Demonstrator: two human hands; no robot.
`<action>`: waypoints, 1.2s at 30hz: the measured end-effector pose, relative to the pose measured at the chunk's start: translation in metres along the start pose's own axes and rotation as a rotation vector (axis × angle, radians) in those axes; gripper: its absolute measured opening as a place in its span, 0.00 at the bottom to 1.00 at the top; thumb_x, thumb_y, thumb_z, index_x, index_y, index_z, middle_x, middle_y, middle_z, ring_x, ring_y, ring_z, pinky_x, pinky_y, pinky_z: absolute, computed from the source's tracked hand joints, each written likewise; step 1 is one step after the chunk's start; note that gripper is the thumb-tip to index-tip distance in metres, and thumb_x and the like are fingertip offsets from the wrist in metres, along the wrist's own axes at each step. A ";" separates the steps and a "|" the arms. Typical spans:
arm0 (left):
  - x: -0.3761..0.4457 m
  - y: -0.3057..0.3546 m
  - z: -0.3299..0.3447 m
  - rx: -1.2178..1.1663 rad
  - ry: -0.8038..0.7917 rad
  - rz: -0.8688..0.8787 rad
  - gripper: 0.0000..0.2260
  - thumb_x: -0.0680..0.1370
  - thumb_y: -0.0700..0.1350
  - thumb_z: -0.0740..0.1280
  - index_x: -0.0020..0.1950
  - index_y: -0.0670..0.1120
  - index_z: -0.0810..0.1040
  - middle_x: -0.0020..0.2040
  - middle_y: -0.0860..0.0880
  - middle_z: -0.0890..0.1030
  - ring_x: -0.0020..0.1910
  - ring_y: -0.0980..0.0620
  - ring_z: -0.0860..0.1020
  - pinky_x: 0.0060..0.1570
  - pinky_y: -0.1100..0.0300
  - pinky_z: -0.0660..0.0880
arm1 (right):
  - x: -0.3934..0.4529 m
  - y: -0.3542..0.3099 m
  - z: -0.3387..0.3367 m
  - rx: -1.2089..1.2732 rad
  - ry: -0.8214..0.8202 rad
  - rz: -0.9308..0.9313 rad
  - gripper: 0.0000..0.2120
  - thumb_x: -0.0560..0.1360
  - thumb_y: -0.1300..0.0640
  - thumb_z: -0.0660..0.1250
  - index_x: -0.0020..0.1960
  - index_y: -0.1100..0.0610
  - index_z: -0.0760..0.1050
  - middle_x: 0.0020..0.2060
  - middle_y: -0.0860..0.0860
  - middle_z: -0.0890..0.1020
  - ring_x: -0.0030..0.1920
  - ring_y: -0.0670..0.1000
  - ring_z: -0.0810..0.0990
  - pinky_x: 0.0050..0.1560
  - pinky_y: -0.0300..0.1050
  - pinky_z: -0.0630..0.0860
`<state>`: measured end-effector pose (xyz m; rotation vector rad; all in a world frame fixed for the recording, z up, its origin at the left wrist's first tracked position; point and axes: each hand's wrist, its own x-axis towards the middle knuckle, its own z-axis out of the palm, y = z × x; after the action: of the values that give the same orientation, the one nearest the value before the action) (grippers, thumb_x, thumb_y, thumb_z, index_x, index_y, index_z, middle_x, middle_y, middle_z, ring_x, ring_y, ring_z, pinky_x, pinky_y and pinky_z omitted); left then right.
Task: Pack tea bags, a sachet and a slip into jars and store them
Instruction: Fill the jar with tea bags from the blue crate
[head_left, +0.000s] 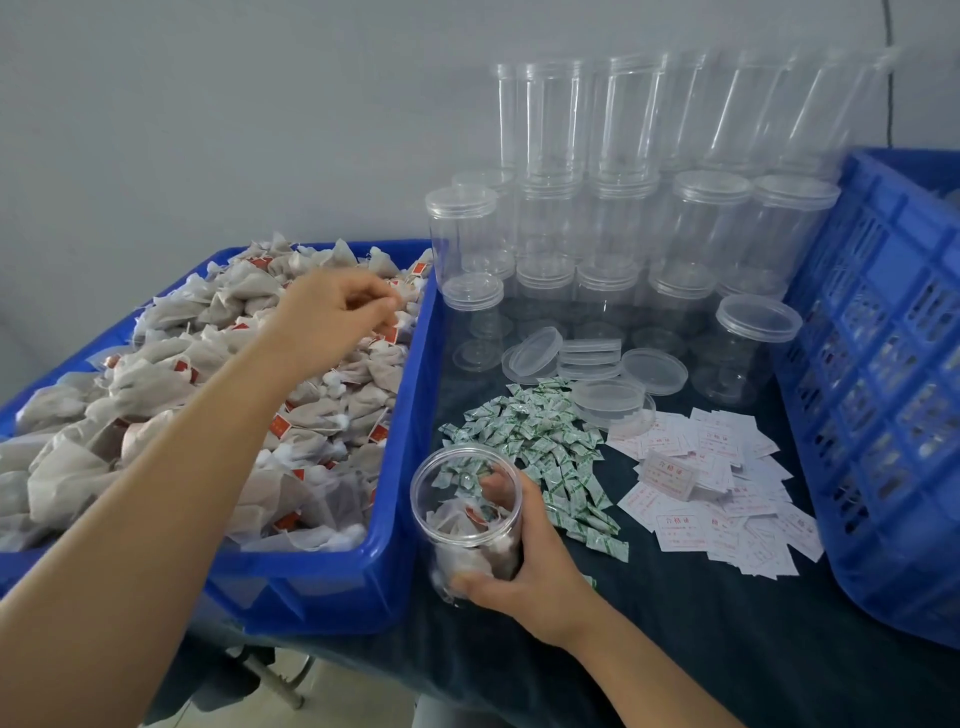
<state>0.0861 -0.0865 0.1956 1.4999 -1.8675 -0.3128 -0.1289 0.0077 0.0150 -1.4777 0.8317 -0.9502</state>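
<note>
Jar (470, 514), part-filled with tea bags, near centre, gripped by right hand (524, 566). Filling step. Left hand (332, 317) over the left bin (332, 571), fingers curled, pinching a bag tag; next: lift clear, drop into jar.

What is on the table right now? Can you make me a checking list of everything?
Surface: dark cloth.
Job's things: open jar partly filled; blue bin of tea bags; green sachets; white slips.
Clutter: empty jars, loose lids.
Hands: left hand over tea bags; right hand grips jar.
Cables: dark cable on wall.
Surroundings: blue crate, grey wall.
</note>
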 end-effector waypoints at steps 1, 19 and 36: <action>0.000 -0.009 0.005 0.037 0.039 -0.022 0.04 0.78 0.43 0.66 0.47 0.51 0.81 0.40 0.54 0.83 0.41 0.57 0.81 0.45 0.65 0.74 | 0.000 0.000 0.000 0.001 -0.002 -0.003 0.42 0.66 0.65 0.78 0.70 0.43 0.58 0.66 0.46 0.66 0.59 0.32 0.75 0.51 0.28 0.75; -0.002 -0.076 0.061 0.361 -0.166 -0.112 0.28 0.77 0.40 0.66 0.76 0.47 0.62 0.72 0.41 0.68 0.70 0.42 0.66 0.69 0.48 0.63 | 0.001 0.003 0.000 -0.091 0.051 -0.039 0.44 0.62 0.53 0.78 0.70 0.35 0.57 0.66 0.43 0.67 0.63 0.31 0.71 0.56 0.23 0.69; -0.001 -0.079 0.079 0.515 -0.148 -0.154 0.16 0.78 0.49 0.65 0.63 0.44 0.74 0.61 0.41 0.72 0.60 0.42 0.70 0.57 0.53 0.68 | -0.001 0.002 0.000 -0.083 0.031 -0.048 0.43 0.66 0.63 0.77 0.70 0.40 0.58 0.66 0.44 0.68 0.62 0.29 0.71 0.55 0.23 0.69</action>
<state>0.0946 -0.1283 0.0922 2.0155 -2.0535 -0.0061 -0.1295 0.0078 0.0132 -1.5640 0.8704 -0.9862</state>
